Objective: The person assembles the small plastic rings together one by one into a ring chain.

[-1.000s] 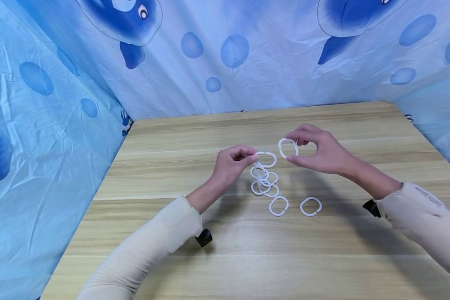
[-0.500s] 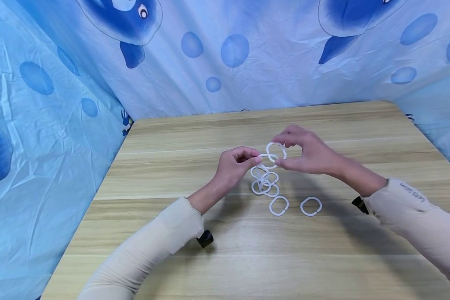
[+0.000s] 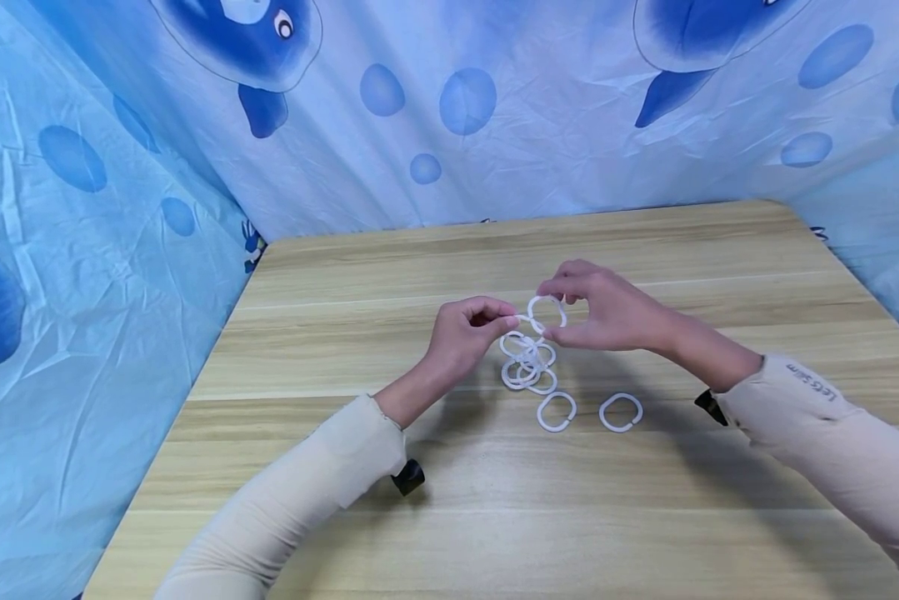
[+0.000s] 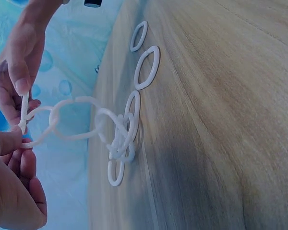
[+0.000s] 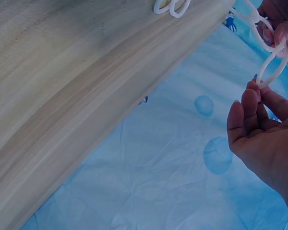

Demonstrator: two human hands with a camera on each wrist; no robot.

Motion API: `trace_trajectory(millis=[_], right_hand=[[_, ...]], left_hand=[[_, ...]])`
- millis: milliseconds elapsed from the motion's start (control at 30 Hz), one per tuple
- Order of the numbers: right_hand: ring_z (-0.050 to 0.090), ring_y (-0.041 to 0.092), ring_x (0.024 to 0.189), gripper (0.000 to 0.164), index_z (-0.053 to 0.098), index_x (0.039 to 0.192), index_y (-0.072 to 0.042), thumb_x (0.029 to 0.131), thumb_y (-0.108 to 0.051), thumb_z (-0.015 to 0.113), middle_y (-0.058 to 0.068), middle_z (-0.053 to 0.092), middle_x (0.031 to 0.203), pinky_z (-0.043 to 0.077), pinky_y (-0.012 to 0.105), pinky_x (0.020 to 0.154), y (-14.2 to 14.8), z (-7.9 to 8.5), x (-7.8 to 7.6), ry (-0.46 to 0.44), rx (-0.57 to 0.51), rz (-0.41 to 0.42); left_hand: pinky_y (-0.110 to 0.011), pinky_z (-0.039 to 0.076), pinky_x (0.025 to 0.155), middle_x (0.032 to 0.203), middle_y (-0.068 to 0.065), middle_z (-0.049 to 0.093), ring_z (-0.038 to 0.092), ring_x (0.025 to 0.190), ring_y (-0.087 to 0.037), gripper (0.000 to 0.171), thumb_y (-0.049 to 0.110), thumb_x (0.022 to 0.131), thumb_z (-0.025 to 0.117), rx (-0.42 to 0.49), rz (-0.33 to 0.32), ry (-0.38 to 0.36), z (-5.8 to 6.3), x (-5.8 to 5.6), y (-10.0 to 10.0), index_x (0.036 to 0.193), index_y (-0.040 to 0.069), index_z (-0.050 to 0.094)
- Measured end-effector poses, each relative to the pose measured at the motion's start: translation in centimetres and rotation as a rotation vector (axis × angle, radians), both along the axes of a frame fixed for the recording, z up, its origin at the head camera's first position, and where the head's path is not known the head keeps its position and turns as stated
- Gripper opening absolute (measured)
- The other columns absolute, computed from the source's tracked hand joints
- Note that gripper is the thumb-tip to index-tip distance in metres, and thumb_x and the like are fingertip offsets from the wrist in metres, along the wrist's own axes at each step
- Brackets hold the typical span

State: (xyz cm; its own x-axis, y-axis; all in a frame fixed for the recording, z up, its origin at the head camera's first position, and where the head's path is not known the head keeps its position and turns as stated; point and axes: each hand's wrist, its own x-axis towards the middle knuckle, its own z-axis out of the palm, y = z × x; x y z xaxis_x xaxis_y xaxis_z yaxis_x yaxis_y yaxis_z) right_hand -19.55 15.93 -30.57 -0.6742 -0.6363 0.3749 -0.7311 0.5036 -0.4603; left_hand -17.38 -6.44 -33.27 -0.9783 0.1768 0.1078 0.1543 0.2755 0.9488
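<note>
My left hand (image 3: 464,337) pinches the end link of a chain of white plastic ring links (image 4: 77,99) between thumb and fingers. The chain hangs down, and its lower links (image 3: 522,360) bunch on the wooden table. Close by on the right, my right hand (image 3: 606,315) holds a single white ring link (image 5: 260,74) upright by its rim, thumb below and fingers above. This ring meets the held end link at the left fingertips; whether they are hooked together I cannot tell. The right fingertips partly hide the end link in the head view.
Two loose white ring links lie on the table nearer the person: the left ring (image 3: 539,412) close to the bunched chain, the right ring (image 3: 601,414) farther off. A blue curtain (image 3: 419,200) with sea-animal prints hangs behind the table's back edge.
My right hand has moved left with its ring, bringing it against the chain's end link. The left hand has stayed almost still, lowering slightly. The loose rings have not moved.
</note>
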Motion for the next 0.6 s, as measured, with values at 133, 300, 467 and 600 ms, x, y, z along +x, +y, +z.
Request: trace_trajectory(millis=[133,300,467,600], right_hand=[[0.048,0.012,0.076,0.037,0.07,0.105,-0.007,0.073,-0.02,0.08,0.0,0.057,0.083,0.042,0.029,0.065,-0.29,0.21,0.11,0.019,0.019,0.005],[0.047,0.013,0.075,0.037,0.07,0.105,-0.005,0.073,-0.02,0.08,0.003,0.057,0.083,0.041,0.029,0.063,-0.24,0.4,0.24,0.036,0.053,0.0],[0.049,0.015,0.075,0.04,0.07,0.105,-0.003,0.071,-0.02,0.081,0.003,0.058,0.085,0.043,0.031,0.063,0.06,0.23,0.19,0.018,0.072,-0.016],[0.05,0.017,0.077,0.039,0.07,0.106,-0.003,0.072,-0.02,0.08,0.002,0.058,0.086,0.044,0.032,0.066,-0.31,-0.09,0.13,-0.022,0.078,-0.001]], left_hand=[[-0.021,0.047,0.065,0.08,-0.001,0.071,0.058,0.071,-0.009,0.007,0.014,0.084,0.076,-0.023,-0.002,0.018,-0.05,-0.02,-0.04,0.089,0.009,0.076],[-0.021,0.047,0.064,0.08,0.0,0.071,0.058,0.07,-0.01,0.007,0.014,0.083,0.076,-0.051,-0.001,0.043,0.0,-0.02,0.03,0.088,0.009,0.076],[-0.022,0.046,0.063,0.079,0.001,0.071,0.057,0.07,-0.01,0.006,0.016,0.084,0.076,-0.064,0.018,0.048,0.14,-0.11,0.05,0.087,0.011,0.076],[-0.022,0.048,0.064,0.081,0.001,0.072,0.059,0.071,-0.009,0.008,0.016,0.084,0.076,-0.049,-0.01,0.043,-0.01,-0.1,0.26,0.088,0.01,0.076]])
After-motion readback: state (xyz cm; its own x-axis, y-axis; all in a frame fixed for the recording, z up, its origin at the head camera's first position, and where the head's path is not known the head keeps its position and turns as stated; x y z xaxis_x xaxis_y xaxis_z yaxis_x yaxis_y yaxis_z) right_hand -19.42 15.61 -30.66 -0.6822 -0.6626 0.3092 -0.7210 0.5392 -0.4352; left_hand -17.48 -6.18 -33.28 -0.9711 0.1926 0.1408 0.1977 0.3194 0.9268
